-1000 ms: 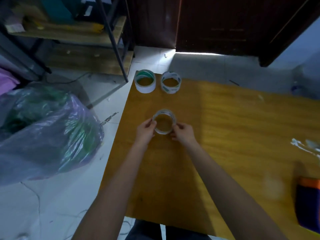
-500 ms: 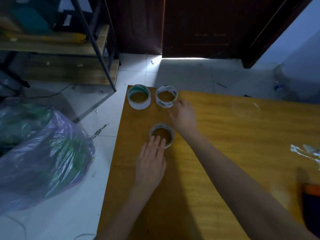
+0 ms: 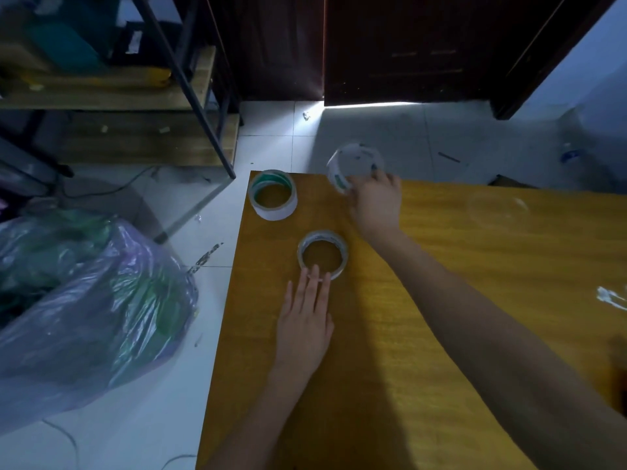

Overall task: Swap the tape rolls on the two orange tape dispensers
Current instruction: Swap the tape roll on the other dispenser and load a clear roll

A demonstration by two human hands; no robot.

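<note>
Gripping a white tape roll (image 3: 353,166), tilted and lifted off the far edge of the wooden table (image 3: 458,300), is the right hand (image 3: 375,201). The left hand (image 3: 303,322) is laid flat and open, fingertips touching a clear tape roll (image 3: 323,254). A green-cored roll (image 3: 273,195) is parked at the far corner.

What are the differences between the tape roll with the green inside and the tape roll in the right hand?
The green-lined roll lies flat at the corner of the table, untouched; the white printed roll is lifted, tilted, and gripped by the right hand. The green-lined roll has a green inner core; the printed roll has a whitish core with small dark marks. Both are white on the outside and similar in width.
</note>
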